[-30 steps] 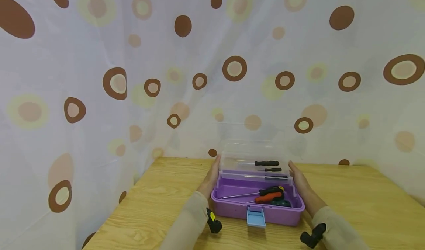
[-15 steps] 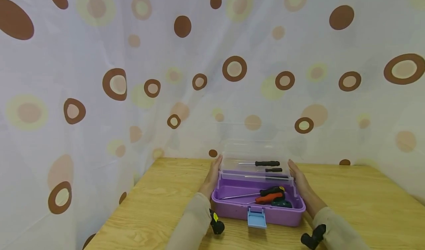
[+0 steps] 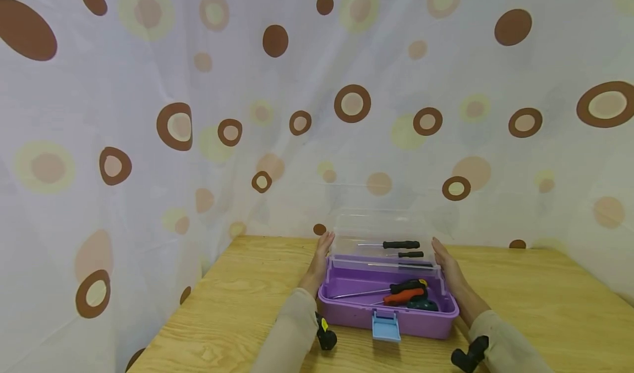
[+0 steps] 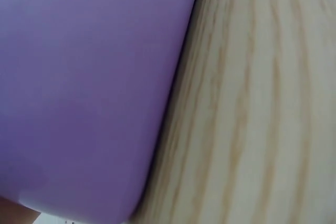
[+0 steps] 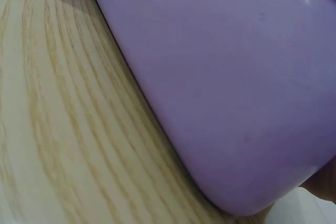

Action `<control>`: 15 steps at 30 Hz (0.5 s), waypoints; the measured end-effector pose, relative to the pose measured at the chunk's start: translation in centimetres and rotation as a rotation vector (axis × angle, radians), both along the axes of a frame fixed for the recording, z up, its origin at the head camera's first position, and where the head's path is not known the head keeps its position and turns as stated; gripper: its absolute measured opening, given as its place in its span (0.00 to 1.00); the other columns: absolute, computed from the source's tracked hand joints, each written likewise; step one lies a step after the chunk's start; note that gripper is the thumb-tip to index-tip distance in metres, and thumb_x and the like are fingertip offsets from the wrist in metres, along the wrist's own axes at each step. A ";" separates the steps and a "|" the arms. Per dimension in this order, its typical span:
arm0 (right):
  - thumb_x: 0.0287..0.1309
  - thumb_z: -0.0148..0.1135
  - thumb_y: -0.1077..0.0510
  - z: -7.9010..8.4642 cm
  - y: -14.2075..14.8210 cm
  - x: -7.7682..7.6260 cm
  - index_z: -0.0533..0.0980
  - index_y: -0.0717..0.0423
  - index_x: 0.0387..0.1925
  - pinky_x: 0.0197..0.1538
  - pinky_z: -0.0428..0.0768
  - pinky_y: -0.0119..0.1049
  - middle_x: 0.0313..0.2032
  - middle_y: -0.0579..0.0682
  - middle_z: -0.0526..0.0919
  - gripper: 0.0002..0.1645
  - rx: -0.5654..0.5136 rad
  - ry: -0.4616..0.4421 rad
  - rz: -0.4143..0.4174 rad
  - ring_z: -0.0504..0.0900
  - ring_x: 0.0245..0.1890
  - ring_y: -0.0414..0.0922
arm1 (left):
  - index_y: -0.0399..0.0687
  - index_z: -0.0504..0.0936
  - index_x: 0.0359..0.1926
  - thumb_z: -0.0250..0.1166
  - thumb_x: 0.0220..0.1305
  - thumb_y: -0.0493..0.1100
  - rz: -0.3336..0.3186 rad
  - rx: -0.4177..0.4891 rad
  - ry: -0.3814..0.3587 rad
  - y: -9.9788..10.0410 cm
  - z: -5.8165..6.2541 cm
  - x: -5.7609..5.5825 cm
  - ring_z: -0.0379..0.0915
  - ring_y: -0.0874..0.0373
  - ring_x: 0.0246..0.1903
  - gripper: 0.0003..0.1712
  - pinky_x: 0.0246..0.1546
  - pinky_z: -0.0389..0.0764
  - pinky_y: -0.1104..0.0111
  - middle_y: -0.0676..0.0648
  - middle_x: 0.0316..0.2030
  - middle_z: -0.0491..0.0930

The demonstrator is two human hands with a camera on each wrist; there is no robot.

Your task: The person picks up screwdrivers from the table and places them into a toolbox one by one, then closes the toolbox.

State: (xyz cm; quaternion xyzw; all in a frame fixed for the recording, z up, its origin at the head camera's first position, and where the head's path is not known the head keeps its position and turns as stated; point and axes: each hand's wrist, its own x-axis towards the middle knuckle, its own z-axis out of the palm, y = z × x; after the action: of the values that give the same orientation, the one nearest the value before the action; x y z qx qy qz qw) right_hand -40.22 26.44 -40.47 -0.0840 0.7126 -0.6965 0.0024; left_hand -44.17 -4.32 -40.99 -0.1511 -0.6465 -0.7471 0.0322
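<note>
In the head view a purple plastic toolbox [image 3: 346, 310] stands on the table, its clear lid [image 3: 369, 225] raised at the back and its blue latch [image 3: 386, 328] hanging down in front. My left hand [image 3: 317, 267] lies along the box's left side, fingers extended forward. Along the right side lies my right hand [image 3: 453, 272], its fingers likewise straight. Inside are a black-and-yellow screwdriver [image 3: 408, 286], an orange-handled screwdriver [image 3: 403, 296] and a dark green handle [image 3: 422, 305]. Through the lid show thin screwdrivers with black handles [image 3: 401, 245]. Both wrist views show the purple side walls [image 4: 89, 87] close up.
The wooden table [image 3: 257, 285] extends to both sides of the box. Behind it hangs a white curtain [image 3: 238, 59] with brown and beige dots, which also runs down the left side. A black wrist camera [image 3: 326, 337] sits on each sleeve.
Very little differs. The left wrist has edged slightly to the right, while both hands stay along the sides of the toolbox and the lid stays raised.
</note>
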 end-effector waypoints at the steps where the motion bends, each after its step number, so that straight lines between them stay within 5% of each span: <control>1: 0.80 0.27 0.38 0.0 0.0 0.0 0.23 0.50 0.80 0.76 0.27 0.55 0.79 0.55 0.18 0.44 -0.001 0.004 0.004 0.21 0.77 0.58 | 0.30 0.42 0.80 0.45 0.77 0.54 -0.004 -0.001 0.004 0.0 0.0 0.0 0.39 0.32 0.77 0.44 0.74 0.46 0.43 0.29 0.79 0.42; 15: 0.81 0.29 0.42 -0.3 0.4 -0.4 0.22 0.54 0.79 0.73 0.21 0.60 0.78 0.54 0.16 0.44 0.026 0.110 -0.015 0.20 0.77 0.61 | 0.36 0.43 0.81 0.46 0.76 0.56 -0.013 -0.060 0.041 -0.2 -0.2 -0.1 0.35 0.29 0.76 0.45 0.73 0.36 0.36 0.31 0.80 0.41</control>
State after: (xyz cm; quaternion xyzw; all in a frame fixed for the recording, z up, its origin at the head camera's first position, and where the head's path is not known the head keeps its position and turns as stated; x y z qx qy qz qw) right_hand -40.62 26.85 -40.75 -0.1169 0.7214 -0.6814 -0.0409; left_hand -44.25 -4.50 -41.24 -0.1715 -0.6669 -0.7242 0.0357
